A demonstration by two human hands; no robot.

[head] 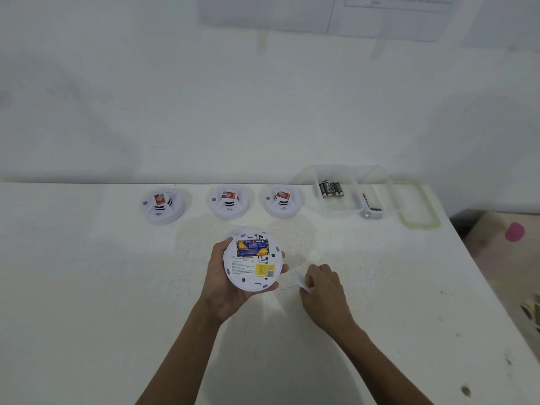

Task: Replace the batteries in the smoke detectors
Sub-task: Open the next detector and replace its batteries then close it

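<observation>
My left hand (pixel 222 287) grips a round white smoke detector (pixel 252 263) turned back side up above the table. Its open compartment shows blue-and-yellow batteries (pixel 252 247). A yellow label sits on the back. To its right, my right hand (pixel 324 290) pinches a small white piece (pixel 302 283), apparently the battery cover, just over the table. Three more white smoke detectors stand in a row at the back: left (pixel 162 204), middle (pixel 229 201), right (pixel 282 200), each with a red sticker.
A clear plastic tray (pixel 350 210) at the back right holds several black batteries (pixel 331 189) in one compartment and one or two more (pixel 371 204) in the other. A pale green lid (pixel 419 220) lies beside it. The white table's (pixel 117 287) right edge runs diagonally.
</observation>
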